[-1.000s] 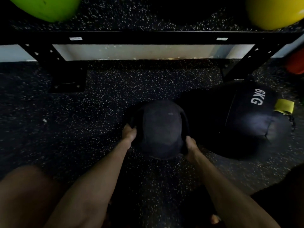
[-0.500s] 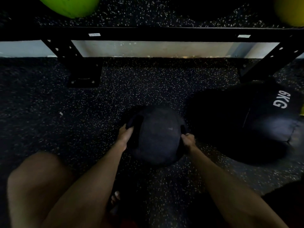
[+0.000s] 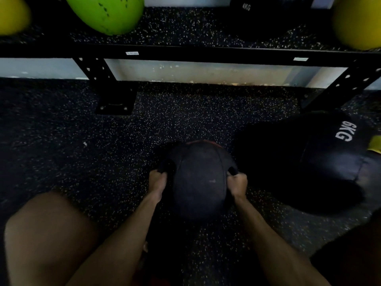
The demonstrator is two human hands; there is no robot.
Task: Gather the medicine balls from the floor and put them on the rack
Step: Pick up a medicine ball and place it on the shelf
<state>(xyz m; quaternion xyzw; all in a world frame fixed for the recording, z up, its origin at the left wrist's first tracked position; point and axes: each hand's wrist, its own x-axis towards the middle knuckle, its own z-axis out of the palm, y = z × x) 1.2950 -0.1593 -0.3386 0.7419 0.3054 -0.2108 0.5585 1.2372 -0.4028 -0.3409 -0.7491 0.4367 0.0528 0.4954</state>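
Both hands are locked on here: left hand (image 3: pixel 157 180) is curled into the grip cutout on one side of the dark medicine ball (image 3: pixel 198 178), right hand (image 3: pixel 237 183) is clenched around the handle on the other side. Can't tell if the ball is touching the speckled rubber floor (image 3: pixel 61 141) or just above it. Just to its right sits a bigger black ball marked 6KG (image 3: pixel 321 162), on the floor, partly under the rack (image 3: pixel 185 51). On the rack shelf there's a green ball (image 3: pixel 107 13), a black 4KG ball (image 3: pixel 257 15), and yellow balls at both edges.
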